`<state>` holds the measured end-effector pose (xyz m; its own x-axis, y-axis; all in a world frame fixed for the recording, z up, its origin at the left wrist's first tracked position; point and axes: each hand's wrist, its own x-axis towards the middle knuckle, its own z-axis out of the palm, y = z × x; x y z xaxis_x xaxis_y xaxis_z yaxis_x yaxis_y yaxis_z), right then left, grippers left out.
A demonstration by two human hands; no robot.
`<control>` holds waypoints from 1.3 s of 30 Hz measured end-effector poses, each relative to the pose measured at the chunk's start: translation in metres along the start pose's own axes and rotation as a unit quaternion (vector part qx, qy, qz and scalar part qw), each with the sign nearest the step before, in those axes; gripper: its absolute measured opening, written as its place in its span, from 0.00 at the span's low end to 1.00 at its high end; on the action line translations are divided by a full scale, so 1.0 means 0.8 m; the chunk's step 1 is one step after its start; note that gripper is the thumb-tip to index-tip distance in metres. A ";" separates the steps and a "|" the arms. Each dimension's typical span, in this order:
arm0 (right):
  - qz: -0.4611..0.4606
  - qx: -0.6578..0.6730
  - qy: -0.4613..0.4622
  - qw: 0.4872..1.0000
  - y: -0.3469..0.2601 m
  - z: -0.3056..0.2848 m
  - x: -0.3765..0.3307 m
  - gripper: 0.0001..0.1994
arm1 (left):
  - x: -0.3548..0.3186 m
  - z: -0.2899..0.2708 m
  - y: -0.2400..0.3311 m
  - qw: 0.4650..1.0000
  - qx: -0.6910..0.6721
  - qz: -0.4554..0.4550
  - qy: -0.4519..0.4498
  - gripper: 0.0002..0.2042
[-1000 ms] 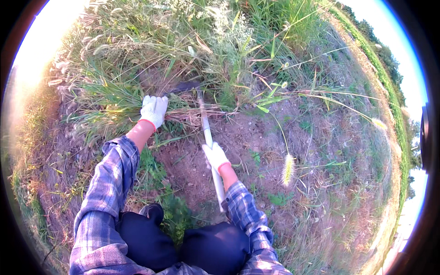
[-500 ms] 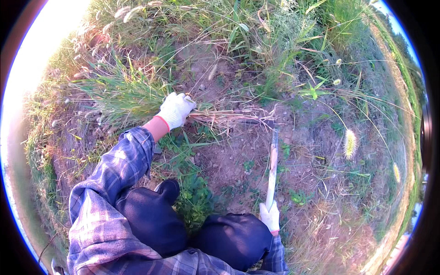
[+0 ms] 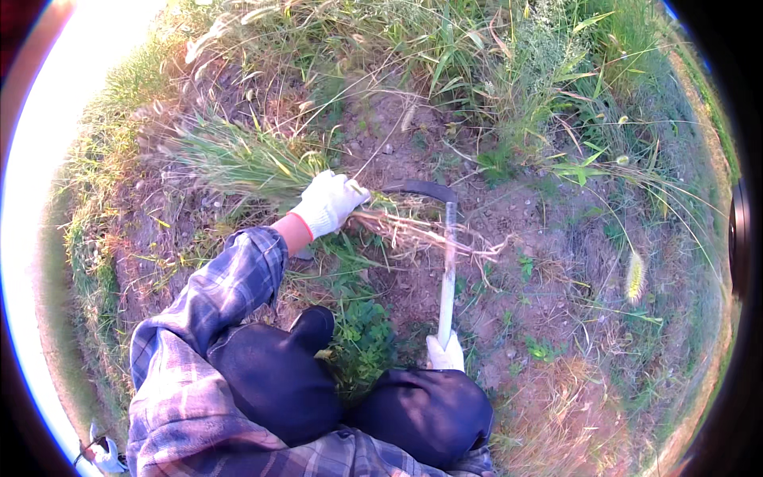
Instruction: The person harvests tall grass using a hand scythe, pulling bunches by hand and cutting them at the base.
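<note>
A bunch of grass (image 3: 262, 163) is gripped by the left hand (image 3: 330, 203), which is covered by a white glove and closed tight around the stems near their base. The green blades are spread out to the left of the fist, while the pale, dry roots (image 3: 429, 234) are trailed out to the right, over bare brown soil (image 3: 548, 278). The roots are seen lying across the handle of a sickle (image 3: 447, 262). The sickle is held by the right hand (image 3: 445, 354), also gloved in white and wrapped around the lower end of the pale wooden handle, just above the right knee (image 3: 429, 413). The handle is pointed up and away from the body, and the dark curved blade (image 3: 421, 189) is hooked to the left at its top, just beside the left fist. Whether the blade is touching the stems cannot be told. The two hands are kept well apart, one at each end of the tool. A plaid sleeve (image 3: 230, 294) is worn on the left arm, and dark trousers are seen on both bent knees. A low green weed (image 3: 362, 342) is seen between the knees and the soil. Tall grass (image 3: 493, 63) is massed along the far edge of the bare patch.
</note>
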<state>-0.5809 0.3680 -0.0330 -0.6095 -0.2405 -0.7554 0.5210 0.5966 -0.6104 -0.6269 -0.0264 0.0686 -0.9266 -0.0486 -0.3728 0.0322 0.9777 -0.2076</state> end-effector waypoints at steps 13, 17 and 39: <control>-0.122 -0.084 -0.034 0.988 -0.122 0.019 0.087 0.16 | -0.030 0.088 0.014 0.996 -0.010 -0.038 0.078 0.38; -0.095 -0.075 -0.076 0.990 -0.090 0.030 0.076 0.18 | 0.001 0.058 -0.023 0.993 0.026 -0.118 -0.005 0.46; -0.007 -0.149 0.183 0.972 0.064 -0.194 -0.159 0.18 | -0.049 -0.059 0.121 0.900 -0.332 0.212 -0.186 0.15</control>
<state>-0.5693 0.5478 0.0686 -0.8150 0.0061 -0.5794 0.3492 0.8032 -0.4827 -0.6050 0.0795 0.1061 -0.6899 0.4132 -0.5944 0.0076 0.8252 0.5648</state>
